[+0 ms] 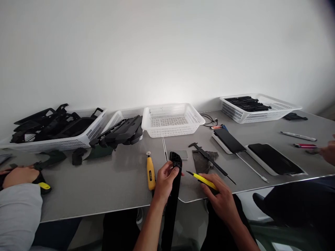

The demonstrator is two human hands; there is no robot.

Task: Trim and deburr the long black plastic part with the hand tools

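Observation:
My left hand (167,179) is closed around the upper end of a long black plastic trim part (176,193), which hangs down past the table edge. Its curved top, with a ribbed grid, points up. To the right, my right hand (220,197) grips a yellow utility knife (205,181), its dark blade pointing left toward the part, a short gap apart. A yellow rotary tool (150,172) with a small disc at its tip lies left of my left hand. Beyond my right hand, a black caliper (209,160) lies over a dark flat piece (199,161).
White baskets stand along the wall: one with black parts (91,134), a middle basket (172,131), and a right basket (243,118). Two phones (230,141) lie at right with a white cable (252,167). Co-workers' hands are at the left (19,177) and right (328,151).

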